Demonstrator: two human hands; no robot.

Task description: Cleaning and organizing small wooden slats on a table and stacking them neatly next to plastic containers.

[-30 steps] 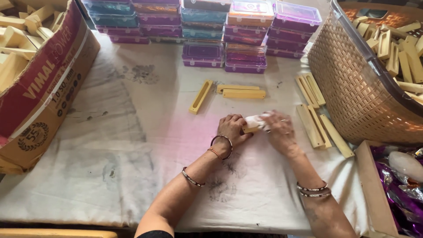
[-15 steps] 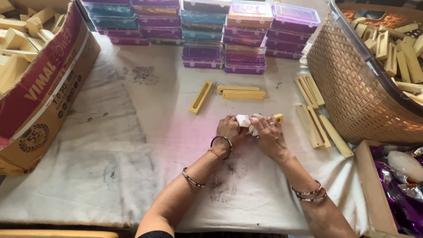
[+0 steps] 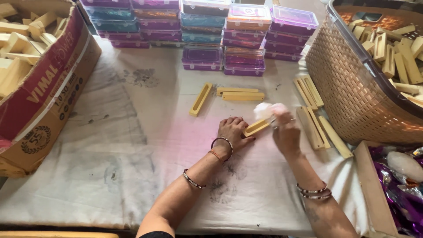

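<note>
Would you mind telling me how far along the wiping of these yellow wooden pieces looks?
Done, seemingly: three pieces laid out ahead. In hand: left hand pins one yellow piece while right hand rubs it with a white cloth. Left: pieces beside the basket.

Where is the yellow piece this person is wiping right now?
The yellow piece lies mid-table on the white cloth, pinned by the left hand, with the right hand beside it holding a white rag.
</note>
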